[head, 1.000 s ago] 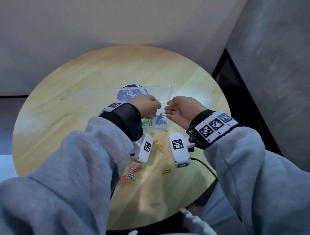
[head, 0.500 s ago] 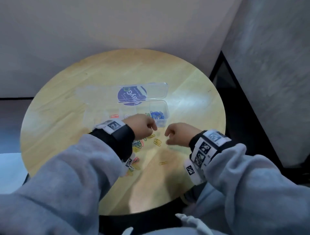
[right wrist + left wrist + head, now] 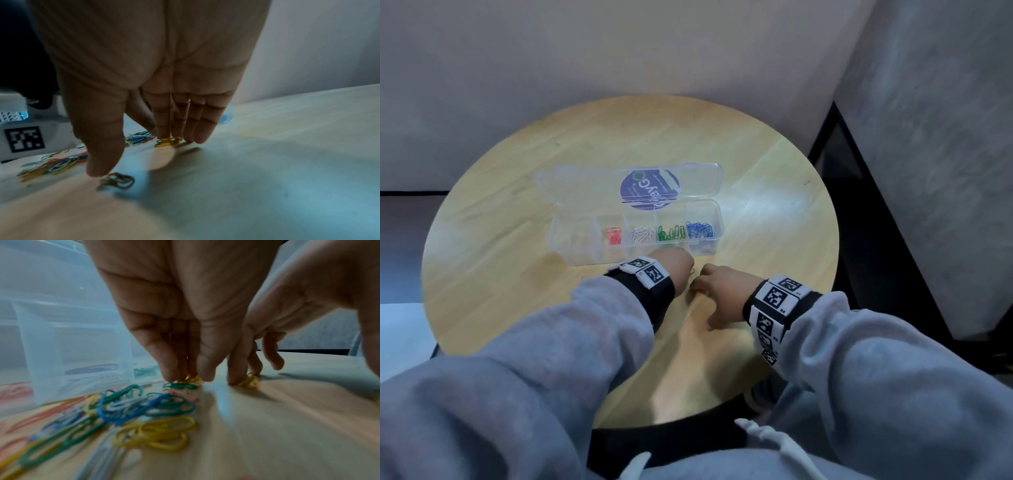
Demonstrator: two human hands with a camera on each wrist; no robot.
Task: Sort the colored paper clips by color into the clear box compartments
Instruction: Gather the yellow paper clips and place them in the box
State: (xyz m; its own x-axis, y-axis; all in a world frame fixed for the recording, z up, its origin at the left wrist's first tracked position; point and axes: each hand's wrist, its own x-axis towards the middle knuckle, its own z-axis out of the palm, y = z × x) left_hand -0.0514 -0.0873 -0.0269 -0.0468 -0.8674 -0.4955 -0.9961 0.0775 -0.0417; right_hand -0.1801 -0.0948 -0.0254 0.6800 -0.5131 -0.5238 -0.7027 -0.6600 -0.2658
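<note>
The person is leaning over the round wooden table [image 3: 517,260], both hands working down at the tabletop just in front of the clear box [image 3: 635,251]; its lid is lying open behind it. The sorting is looking partly done; red clips [image 3: 613,235], white clips [image 3: 642,234], green clips [image 3: 671,233] and blue clips [image 3: 700,230] are each sitting in a compartment of their own, while the leftmost compartment is looking bare, though the plastic is too hazy to be sure.

Plenty is waiting outside; a mixed pile of loose clips [image 3: 131,404] is lying on the table beside the box, green, blue, pink and pale ones tangled together, with a cluster of yellow clips [image 3: 158,433] at its near edge.

The left hand [image 3: 180,318] is bunching its fingertips down onto a small yellow clip [image 3: 193,379], seemingly pinching it; the right hand [image 3: 144,68] is reaching with fingers nearly straight, their tips touching another yellow clip [image 3: 168,141], not gripping it; a further clip [image 3: 118,180] is lying just under its thumb.

I judge yellow is being gathered now, with no yellow clips visible in the box.
</note>
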